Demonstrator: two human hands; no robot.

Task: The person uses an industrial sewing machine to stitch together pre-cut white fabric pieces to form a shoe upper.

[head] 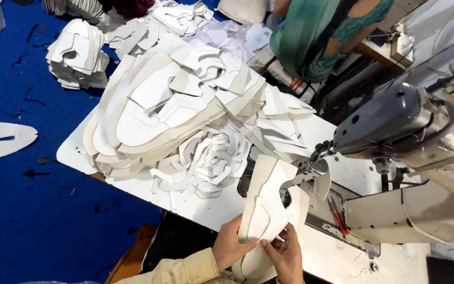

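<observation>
Both my hands hold a white shoe upper piece [265,200] at the near edge of the sewing table. My left hand [231,244] grips its left side, fingers curled on top. My right hand [285,254] pinches its lower right edge. The far end of the piece lies under the presser foot [316,167] of a grey sewing machine [395,123]. My sleeve is cream-coloured.
A big heap of white cut shoe pieces [179,110] covers the white table [74,150] to the left. More stacks [77,52] lie on the blue floor. Red snips [337,215] rest on the machine bed. Another person in green [321,31] sits beyond.
</observation>
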